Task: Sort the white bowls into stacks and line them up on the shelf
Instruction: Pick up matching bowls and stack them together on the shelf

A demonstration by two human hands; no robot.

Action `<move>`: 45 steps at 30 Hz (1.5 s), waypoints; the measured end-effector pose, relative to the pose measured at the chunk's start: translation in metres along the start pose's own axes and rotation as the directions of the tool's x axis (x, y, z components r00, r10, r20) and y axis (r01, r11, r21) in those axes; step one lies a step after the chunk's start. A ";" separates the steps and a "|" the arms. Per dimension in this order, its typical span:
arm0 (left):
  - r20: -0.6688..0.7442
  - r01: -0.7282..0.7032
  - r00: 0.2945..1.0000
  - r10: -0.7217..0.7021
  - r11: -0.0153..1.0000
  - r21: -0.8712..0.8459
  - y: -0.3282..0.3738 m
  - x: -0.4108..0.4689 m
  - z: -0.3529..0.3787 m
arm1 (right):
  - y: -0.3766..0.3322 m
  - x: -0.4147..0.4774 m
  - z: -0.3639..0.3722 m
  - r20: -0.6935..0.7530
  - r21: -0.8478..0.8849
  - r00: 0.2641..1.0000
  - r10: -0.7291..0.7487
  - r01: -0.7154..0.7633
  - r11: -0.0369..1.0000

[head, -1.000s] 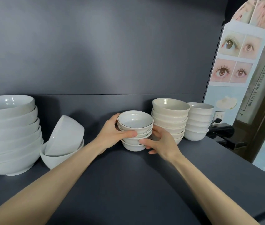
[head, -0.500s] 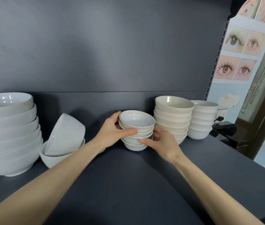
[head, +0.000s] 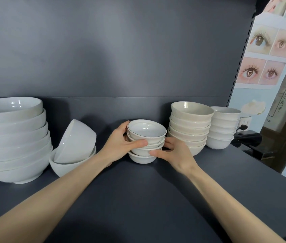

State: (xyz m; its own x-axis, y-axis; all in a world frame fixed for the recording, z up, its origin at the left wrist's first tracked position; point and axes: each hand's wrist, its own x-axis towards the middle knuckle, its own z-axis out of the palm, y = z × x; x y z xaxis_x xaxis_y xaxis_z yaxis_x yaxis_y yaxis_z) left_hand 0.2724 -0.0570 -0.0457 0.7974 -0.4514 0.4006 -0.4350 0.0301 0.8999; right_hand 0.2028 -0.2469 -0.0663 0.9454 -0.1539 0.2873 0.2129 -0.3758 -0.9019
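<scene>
Left hand (head: pixel 119 146) curls round the small bowl stack (head: pixel 146 133), thumb across its front; right hand (head: pixel 175 153) grips its lower bowls from the opposite side. The stack stands on the shelf (head: pixel 138 190). Left of the stack, a tilted bowl (head: pixel 76 137) rests inside an upright bowl (head: pixel 65 168).

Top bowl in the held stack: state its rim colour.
The top bowl is white, its rim edged by a thin dark line; head view.

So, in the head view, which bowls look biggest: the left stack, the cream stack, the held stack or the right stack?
1. Left stack: widest by far, though nearest.
2. Cream stack.
3. Right stack and held stack: look alike; the right one sits farther back, so unranked.
</scene>
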 end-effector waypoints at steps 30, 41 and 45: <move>-0.037 0.062 0.998 -0.060 0.997 0.047 0.017 -0.053 0.025 | -0.014 -0.032 -0.027 0.139 0.000 0.986 0.087 -0.088 0.996; -0.245 0.067 0.968 -0.046 0.995 0.076 0.029 -0.086 0.053 | -0.018 -0.053 -0.035 0.207 0.092 0.977 0.046 -0.066 0.994; -0.274 0.056 0.961 -0.029 0.994 0.091 0.026 -0.086 0.055 | -0.015 -0.051 -0.035 0.206 0.116 0.978 0.025 -0.050 0.992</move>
State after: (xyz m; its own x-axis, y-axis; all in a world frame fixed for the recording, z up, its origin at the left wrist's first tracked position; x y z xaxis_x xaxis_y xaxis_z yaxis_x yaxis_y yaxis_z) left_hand 0.1697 -0.0665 -0.0656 0.8938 -0.1904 0.4061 -0.4259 -0.0764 0.9015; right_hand 0.1424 -0.2653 -0.0564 0.9811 0.0279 0.1917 0.1923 -0.2593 -0.9464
